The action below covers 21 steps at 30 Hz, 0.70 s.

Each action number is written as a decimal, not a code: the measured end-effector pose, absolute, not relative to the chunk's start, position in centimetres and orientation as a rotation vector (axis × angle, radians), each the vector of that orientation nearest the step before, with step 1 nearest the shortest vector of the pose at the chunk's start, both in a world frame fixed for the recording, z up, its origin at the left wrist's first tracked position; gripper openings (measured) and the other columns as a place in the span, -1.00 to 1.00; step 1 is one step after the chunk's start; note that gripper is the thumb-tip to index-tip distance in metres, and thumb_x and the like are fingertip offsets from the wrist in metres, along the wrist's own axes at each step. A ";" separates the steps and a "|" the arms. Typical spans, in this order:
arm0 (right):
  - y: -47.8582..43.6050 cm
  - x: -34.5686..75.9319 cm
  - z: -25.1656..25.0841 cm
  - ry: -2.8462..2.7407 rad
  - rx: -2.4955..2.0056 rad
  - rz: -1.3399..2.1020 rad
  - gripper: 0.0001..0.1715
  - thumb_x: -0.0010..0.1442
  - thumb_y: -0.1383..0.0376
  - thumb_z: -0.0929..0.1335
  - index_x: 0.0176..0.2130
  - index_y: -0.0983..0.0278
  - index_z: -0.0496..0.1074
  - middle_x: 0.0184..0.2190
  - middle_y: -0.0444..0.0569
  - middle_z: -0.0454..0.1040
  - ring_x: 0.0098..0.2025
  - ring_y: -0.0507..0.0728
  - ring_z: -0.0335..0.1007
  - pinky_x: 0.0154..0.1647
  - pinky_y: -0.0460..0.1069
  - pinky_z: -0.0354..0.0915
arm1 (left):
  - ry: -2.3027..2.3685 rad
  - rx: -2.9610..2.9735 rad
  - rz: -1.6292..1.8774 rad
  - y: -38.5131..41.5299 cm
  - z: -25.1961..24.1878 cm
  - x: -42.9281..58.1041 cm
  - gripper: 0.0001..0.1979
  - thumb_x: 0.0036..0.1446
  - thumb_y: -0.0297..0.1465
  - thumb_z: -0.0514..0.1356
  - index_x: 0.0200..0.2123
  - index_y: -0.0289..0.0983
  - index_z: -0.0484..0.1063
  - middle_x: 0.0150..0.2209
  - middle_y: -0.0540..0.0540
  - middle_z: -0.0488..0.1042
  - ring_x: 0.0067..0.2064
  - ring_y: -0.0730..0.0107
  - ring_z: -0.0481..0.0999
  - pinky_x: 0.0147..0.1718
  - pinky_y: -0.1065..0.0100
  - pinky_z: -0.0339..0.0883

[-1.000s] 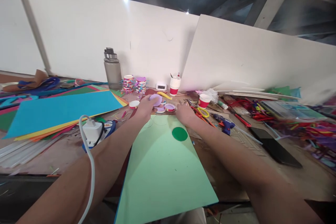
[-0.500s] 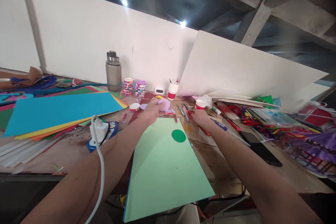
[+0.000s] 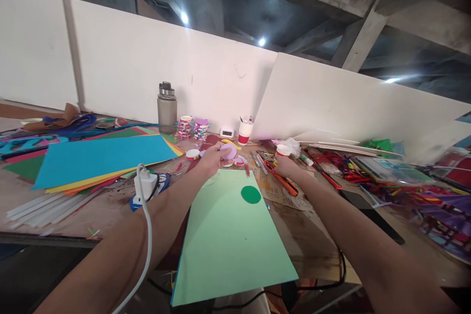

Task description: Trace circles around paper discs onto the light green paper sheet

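Left hand: the left hand is pinching a lilac disc by its rim, above the far edge of the green sheet.
Right hand: the right hand is covering the lower front of a red-and-white paper cup; whether it is grasping the cup or something beside it, I cannot tell.
Paper cup: it is standing toward the far edge of the surface, right of the middle; its contents are not showing.
Nested cups: a stack of white and red cups is standing near the far edge, with pen-like tools poking out of its top.
Woven cups: two cups wrapped in coloured strips, one white-topped and one purple-topped, are standing side by side near the far edge.
Bottle: a grey translucent bottle is standing left of them, its dark lid on.
Plastic box: a clear-lidded box is lying toward the right edge among coloured strips; its contents are blurring together.
Writing: a small white clock is showing dark digits, and brown cardboard is bearing print, both too small to read.
Green sheet: it is jutting over the near edge, a darker green disc lying on it.
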State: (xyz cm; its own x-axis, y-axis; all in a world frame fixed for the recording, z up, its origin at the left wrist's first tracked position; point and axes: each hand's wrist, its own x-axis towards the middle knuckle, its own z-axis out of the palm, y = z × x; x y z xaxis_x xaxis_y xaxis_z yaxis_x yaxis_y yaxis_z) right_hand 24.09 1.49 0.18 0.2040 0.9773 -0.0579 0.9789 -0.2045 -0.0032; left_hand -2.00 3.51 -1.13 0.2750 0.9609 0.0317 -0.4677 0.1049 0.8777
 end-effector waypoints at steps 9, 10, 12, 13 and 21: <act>-0.6 25.3 0.6 2.219 2.671 -0.046 -0.41 0.19 0.33 0.33 0.17 0.45 0.20 -0.16 0.22 0.53 -0.16 0.21 0.49 -0.24 -0.04 0.29 | 0.669 0.850 1.250 4.1 -0.8 -2.5 -0.86 0.06 -0.57 0.30 -0.28 -0.33 0.45 -0.37 -0.09 0.58 -0.40 0.41 0.60 -0.59 0.55 0.40; -0.9 24.9 0.7 2.285 2.688 -0.057 -0.33 0.17 0.35 0.31 0.23 0.42 0.11 -0.19 0.15 0.53 -0.20 0.17 0.48 -0.26 -0.05 0.29 | 0.664 0.842 1.261 4.1 -0.7 -2.5 -0.86 0.07 -0.57 0.29 -0.28 -0.32 0.45 -0.36 -0.08 0.58 -0.40 0.43 0.60 -0.60 0.57 0.39; -1.2 23.7 0.8 2.689 2.732 -0.290 -0.28 0.16 0.31 0.30 0.25 0.37 0.04 -0.31 0.00 0.51 -0.35 0.12 0.44 -0.33 -0.04 0.30 | 0.659 0.833 1.272 4.1 -0.6 -2.7 -0.87 0.08 -0.56 0.29 -0.28 -0.31 0.44 -0.35 -0.07 0.58 -0.38 0.43 0.61 -0.60 0.58 0.38; -1.3 22.8 0.9 2.972 2.686 -0.509 -0.38 0.17 0.25 0.29 0.18 0.34 0.13 -0.32 -0.01 0.50 -0.39 0.12 0.40 -0.36 -0.02 0.30 | 0.657 0.832 1.276 4.0 -0.5 -2.7 -0.87 0.07 -0.54 0.30 -0.28 -0.31 0.44 -0.35 -0.07 0.58 -0.37 0.43 0.61 -0.61 0.58 0.38; -2.5 16.1 0.8 3.445 2.229 -0.865 -0.59 0.21 0.15 0.23 0.02 0.24 0.30 -0.19 0.01 0.49 -0.18 0.16 0.42 -0.12 0.09 0.38 | 0.687 0.833 1.325 3.0 0.4 -2.3 -0.83 0.01 -0.46 0.37 -0.32 -0.27 0.46 -0.37 0.00 0.55 -0.41 0.50 0.53 -0.61 0.56 0.34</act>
State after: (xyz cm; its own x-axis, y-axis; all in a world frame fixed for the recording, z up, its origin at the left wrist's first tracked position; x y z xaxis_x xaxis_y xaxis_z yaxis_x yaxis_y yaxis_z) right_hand 16.07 -2.53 0.81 -0.0734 0.8324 0.5493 0.4741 0.5137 -0.7151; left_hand -2.31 3.02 0.37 0.1318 0.9908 0.0316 -0.5448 0.0458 0.8373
